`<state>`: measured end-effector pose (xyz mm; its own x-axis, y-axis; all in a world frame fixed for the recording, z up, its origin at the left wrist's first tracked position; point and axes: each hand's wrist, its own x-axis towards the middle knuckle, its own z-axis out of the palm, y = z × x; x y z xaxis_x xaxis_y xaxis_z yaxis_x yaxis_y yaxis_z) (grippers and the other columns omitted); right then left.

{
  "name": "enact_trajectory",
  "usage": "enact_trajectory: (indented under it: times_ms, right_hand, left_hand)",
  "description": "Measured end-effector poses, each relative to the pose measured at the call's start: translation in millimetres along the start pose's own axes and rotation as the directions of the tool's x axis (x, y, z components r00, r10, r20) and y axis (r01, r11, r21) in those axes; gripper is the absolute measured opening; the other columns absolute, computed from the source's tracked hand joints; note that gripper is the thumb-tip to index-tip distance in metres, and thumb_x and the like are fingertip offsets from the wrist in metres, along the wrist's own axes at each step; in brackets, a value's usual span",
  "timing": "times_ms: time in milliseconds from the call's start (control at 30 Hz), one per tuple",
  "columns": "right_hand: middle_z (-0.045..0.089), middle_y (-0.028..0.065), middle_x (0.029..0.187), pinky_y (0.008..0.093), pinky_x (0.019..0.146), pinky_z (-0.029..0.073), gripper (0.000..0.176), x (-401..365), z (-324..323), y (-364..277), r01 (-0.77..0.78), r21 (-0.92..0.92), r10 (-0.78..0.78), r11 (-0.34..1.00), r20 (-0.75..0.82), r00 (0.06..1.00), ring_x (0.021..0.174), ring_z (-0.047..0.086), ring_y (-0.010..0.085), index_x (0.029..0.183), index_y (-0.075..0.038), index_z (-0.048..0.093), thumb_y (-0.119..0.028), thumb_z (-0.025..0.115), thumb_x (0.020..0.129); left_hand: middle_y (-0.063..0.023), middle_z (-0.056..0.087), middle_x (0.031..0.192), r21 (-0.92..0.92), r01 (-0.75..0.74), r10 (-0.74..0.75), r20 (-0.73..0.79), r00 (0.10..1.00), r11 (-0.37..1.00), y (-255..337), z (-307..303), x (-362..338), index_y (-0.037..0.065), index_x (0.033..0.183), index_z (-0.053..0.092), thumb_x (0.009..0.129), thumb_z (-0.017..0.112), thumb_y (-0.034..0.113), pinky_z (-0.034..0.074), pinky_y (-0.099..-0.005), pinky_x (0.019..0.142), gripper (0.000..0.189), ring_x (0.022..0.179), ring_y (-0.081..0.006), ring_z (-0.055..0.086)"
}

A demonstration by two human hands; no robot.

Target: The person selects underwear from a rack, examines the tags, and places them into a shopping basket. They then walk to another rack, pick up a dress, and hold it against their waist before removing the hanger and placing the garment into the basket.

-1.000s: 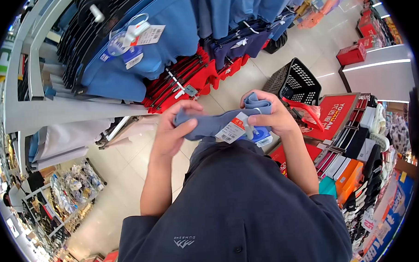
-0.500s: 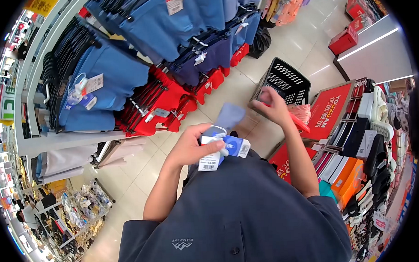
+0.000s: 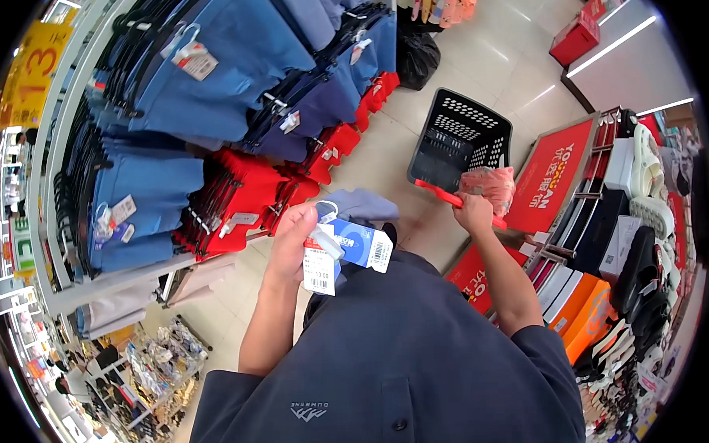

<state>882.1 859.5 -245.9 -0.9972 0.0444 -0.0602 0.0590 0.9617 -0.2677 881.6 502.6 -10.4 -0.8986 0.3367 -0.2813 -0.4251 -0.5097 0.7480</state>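
Observation:
My left hand (image 3: pixel 291 243) is closed at chest height on a folded blue-grey garment (image 3: pixel 366 205). From it dangle a white price tag (image 3: pixel 319 271) and a blue tag (image 3: pixel 355 241) on a pale loop. My right hand (image 3: pixel 477 215), also closed, grips the red handle (image 3: pixel 438 193) of a black perforated shopping basket (image 3: pixel 422 157). A pink patterned item (image 3: pixel 490 187) shows at the basket's near right side, just beyond my right hand, and partly hides the rim there.
Racks at the left carry blue shorts (image 3: pixel 216 70) and red garments (image 3: pixel 233 198) on hangers. At the right, shoes (image 3: pixel 641 164) crowd a shelf beside red signboards (image 3: pixel 560 175). A black bag (image 3: pixel 417 59) stands on the tiled floor (image 3: pixel 512 52) beyond the racks.
My right hand has gone from above the basket's edge to closing round its red handle. My left hand has moved left with the garment, and its tags now face me more fully.

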Motion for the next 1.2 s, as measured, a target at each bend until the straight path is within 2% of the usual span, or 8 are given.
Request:
enact_trajectory:
  times_ms: [400, 567, 733, 800, 967, 1033, 1133, 1200]
  right_hand:
    - [0.067, 0.0158, 0.073, 0.0432, 0.064, 0.054, 0.02, 98.1, -25.6, 26.7, -0.111, -0.118, 0.127, 0.987, 0.145, 0.981, 0.069, 0.066, 0.0327, 0.074, -0.01, 0.069, -0.03, 0.065, 0.073]
    - [0.068, 0.0171, 0.077, 0.0449, 0.069, 0.054, 0.022, 142.9, -29.2, 44.2, -0.153, -0.084, 0.17, 0.985, 0.256, 0.952, 0.073, 0.067, 0.0344, 0.08, -0.01, 0.071, -0.03, 0.065, 0.073]
    - [0.067, 0.0181, 0.078, 0.0448, 0.07, 0.053, 0.026, 179.5, -38.0, 52.7, -0.197, -0.131, 0.225, 0.972, 0.245, 0.943, 0.073, 0.066, 0.0358, 0.079, -0.011, 0.073, -0.036, 0.064, 0.076]
    - [0.067, 0.0183, 0.078, 0.0451, 0.07, 0.053, 0.027, 195.7, -45.6, 55.2, -0.174, -0.129, 0.201, 0.976, 0.24, 0.95, 0.073, 0.066, 0.036, 0.079, -0.011, 0.073, -0.037, 0.065, 0.076]
    - [0.067, 0.0189, 0.078, 0.0458, 0.069, 0.053, 0.024, 230.0, -32.3, 89.2, -0.118, -0.107, 0.137, 0.987, 0.192, 0.972, 0.073, 0.066, 0.0367, 0.079, -0.01, 0.072, -0.032, 0.063, 0.076]
    - [0.068, 0.0172, 0.078, 0.0461, 0.067, 0.053, 0.022, 242.1, -37.8, 90.8, -0.107, -0.112, 0.129, 0.988, 0.21, 0.969, 0.072, 0.066, 0.0368, 0.078, -0.012, 0.072, -0.031, 0.062, 0.075]
    - [0.067, 0.0178, 0.078, 0.0449, 0.069, 0.053, 0.025, 261.6, -61.8, 90.2, -0.072, -0.058, 0.086, 0.996, 0.287, 0.954, 0.073, 0.066, 0.0371, 0.083, -0.008, 0.069, -0.031, 0.066, 0.074]
    - [0.067, 0.0162, 0.082, 0.0413, 0.072, 0.051, 0.035, 279.1, -81.8, 90.2, 0.048, 0.058, -0.072, 0.997, 0.54, 0.839, 0.079, 0.066, 0.0319, 0.095, -0.007, 0.065, -0.033, 0.074, 0.073]
  left_hand:
    - [-0.0065, 0.067, 0.083, -0.038, 0.241, -0.236, 0.114, 0.965, 0.97, 13.2, 19.2, 137.3, -0.002, 0.101, 0.062, 0.095, 0.053, 0.014, 0.054, -0.0238, 0.061, 0.02, 0.069, -0.0116, 0.067]
    - [-0.0053, 0.066, 0.081, -0.012, 0.244, -0.239, 0.17, 0.956, 0.97, 36.8, 26.0, 197.0, -0.001, 0.097, 0.062, 0.096, 0.051, 0.016, 0.054, -0.0232, 0.061, 0.02, 0.069, -0.011, 0.066]
    - [-0.0059, 0.066, 0.087, 0.026, 0.178, -0.18, 0.167, 0.969, 0.984, 59.5, 28.4, 235.8, -0.002, 0.108, 0.057, 0.099, 0.047, 0.02, 0.053, -0.0233, 0.066, 0.027, 0.074, -0.01, 0.066]
    - [-0.0093, 0.066, 0.1, -0.034, 0.146, -0.139, 0.156, 0.978, 0.989, 66.8, 25.5, 247.6, -0.003, 0.12, 0.052, 0.099, 0.047, 0.021, 0.055, -0.0277, 0.079, 0.032, 0.088, -0.0143, 0.067]
    - [-0.0107, 0.062, 0.113, -0.071, 0.137, -0.124, 0.163, 0.979, 0.988, 83.4, 26.7, 262.3, -0.004, 0.129, 0.045, 0.098, 0.05, 0.014, 0.049, -0.0307, 0.091, 0.036, 0.103, -0.016, 0.062]
    - [-0.0105, 0.062, 0.115, 0.057, 0.073, -0.082, 0.168, 0.982, 0.996, 84.3, 26.4, 267.9, -0.004, 0.132, 0.043, 0.095, 0.055, 0.011, 0.047, -0.0302, 0.094, 0.042, 0.106, -0.0152, 0.06]
    - [-0.0103, 0.061, 0.117, 0.118, 0.021, -0.042, 0.173, 0.984, 0.993, 89.0, 32.3, 274.0, -0.005, 0.13, 0.046, 0.091, 0.061, 0.01, 0.046, -0.0285, 0.094, 0.045, 0.108, -0.0142, 0.058]
    - [-0.0092, 0.063, 0.113, 0.21, -0.009, -0.03, 0.181, 0.983, 0.978, 88.0, 34.6, 278.9, -0.006, 0.126, 0.051, 0.09, 0.063, 0.01, 0.047, -0.0269, 0.09, 0.04, 0.104, -0.013, 0.06]
